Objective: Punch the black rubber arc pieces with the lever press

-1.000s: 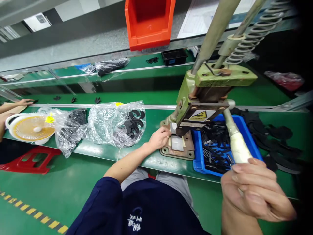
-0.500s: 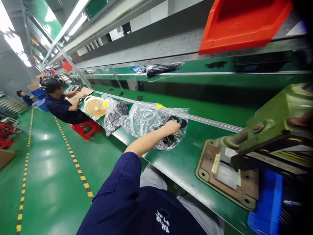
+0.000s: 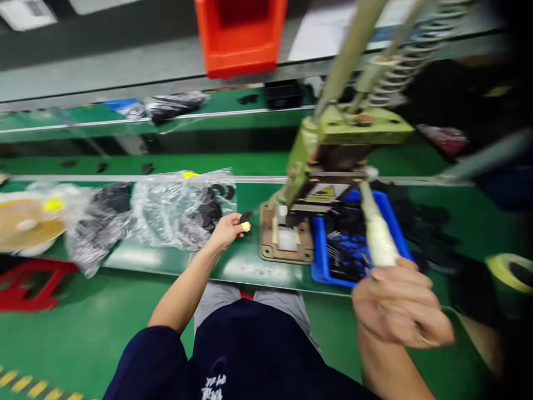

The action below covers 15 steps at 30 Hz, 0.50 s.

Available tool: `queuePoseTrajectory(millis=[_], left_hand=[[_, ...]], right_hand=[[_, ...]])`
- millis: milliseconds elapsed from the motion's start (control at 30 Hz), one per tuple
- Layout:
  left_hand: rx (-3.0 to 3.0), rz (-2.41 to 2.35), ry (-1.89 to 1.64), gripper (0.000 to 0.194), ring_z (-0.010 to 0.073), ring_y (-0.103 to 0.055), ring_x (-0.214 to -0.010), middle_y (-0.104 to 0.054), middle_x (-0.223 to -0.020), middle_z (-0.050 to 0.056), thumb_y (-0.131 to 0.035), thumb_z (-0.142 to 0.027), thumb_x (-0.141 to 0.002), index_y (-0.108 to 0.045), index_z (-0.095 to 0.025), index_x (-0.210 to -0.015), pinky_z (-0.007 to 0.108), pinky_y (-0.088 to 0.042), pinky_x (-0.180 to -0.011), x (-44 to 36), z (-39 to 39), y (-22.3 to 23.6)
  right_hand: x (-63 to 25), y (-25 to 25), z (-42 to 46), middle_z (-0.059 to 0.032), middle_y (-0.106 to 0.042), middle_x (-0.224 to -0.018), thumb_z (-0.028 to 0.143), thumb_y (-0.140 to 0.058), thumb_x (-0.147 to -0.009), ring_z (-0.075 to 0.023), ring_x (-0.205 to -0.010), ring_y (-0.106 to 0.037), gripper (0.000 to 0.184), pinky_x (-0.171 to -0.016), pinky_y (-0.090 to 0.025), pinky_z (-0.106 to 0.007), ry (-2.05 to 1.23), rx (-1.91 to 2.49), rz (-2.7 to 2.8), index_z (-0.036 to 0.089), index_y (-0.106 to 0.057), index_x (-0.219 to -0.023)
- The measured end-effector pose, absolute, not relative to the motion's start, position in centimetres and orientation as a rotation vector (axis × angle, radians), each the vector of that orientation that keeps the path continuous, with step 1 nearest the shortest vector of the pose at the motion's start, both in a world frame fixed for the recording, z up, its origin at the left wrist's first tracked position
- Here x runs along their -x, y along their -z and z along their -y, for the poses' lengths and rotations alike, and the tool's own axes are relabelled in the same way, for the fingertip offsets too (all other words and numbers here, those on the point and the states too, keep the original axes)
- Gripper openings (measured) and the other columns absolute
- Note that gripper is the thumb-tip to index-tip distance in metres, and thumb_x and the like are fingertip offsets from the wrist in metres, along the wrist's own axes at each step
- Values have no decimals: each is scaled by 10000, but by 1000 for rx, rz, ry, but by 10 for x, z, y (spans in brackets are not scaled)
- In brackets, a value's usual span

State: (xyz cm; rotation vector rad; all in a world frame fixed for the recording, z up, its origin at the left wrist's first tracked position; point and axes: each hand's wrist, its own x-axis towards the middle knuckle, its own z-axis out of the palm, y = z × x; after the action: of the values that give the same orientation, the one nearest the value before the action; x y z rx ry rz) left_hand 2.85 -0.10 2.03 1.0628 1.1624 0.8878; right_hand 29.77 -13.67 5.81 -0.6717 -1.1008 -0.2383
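Observation:
My left hand [image 3: 228, 229] pinches a small black flat part [image 3: 245, 217] just left of the green hand press [image 3: 328, 161]; a yellow finger cot covers one fingertip. It hovers between a clear plastic bag of black parts [image 3: 183, 208] and the press's brown base plate [image 3: 286, 240]. My right hand [image 3: 395, 303] is wrapped round the lower end of the press's white-taped lever handle [image 3: 377, 236], low at the front right. The picture is blurred by motion.
A blue tray [image 3: 320, 261] of black parts sits under the lever. More black parts lie at the right. A second bag [image 3: 102, 222] and a yellow fan [image 3: 27, 222] lie left. An orange bin [image 3: 239, 36] hangs above the far conveyor. A tape roll [image 3: 506, 272] is at the right.
The view has swung back from the left to the press. My left hand has come out of the clear bag holding a black part and moved right toward the press base.

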Motion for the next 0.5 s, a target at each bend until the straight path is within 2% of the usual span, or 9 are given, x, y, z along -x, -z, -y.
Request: queuePoseTrajectory(millis=[67,133,267,500], left_hand=[[-1000,-1166,-821,368,60,-525,-517,-598,-625,-40,-862,-287,-537,-597,-144,-750,169,-409,-487,-49,3,-12],[-963,-1162,-782,400,53,-515,-503,-587,-605,-50,-882,-302,-510,-585,-150,-731,164,-426,-482,-69,1,-8],[-965,-1135,-804,415,53,-505,-473,-576,-571,-58,-890,-301,-502,-567,-152,-714,157,-418,-440,-101,-6,-8],[-1042,-1201,-765,311,46,-487,-426,-551,-539,-67,-854,-175,-572,-568,-143,-690,154,-416,-414,-116,-21,-6]], right_hand=[[-303,-60,133,33,-553,-512,293,-581,-767,-181,-535,-560,348,-700,-450,-478,306,662,1159,203,-361,-514],[-304,-61,128,33,-546,-523,251,-537,-778,-179,-555,-564,283,-723,-467,-486,314,686,1188,208,-392,-539],[-301,-64,126,43,-541,-541,260,-519,-795,-162,-563,-559,258,-744,-490,-458,326,690,1196,213,-412,-565],[-303,-63,127,44,-534,-551,263,-494,-820,-158,-563,-545,263,-738,-497,-446,330,677,1206,219,-402,-577]])
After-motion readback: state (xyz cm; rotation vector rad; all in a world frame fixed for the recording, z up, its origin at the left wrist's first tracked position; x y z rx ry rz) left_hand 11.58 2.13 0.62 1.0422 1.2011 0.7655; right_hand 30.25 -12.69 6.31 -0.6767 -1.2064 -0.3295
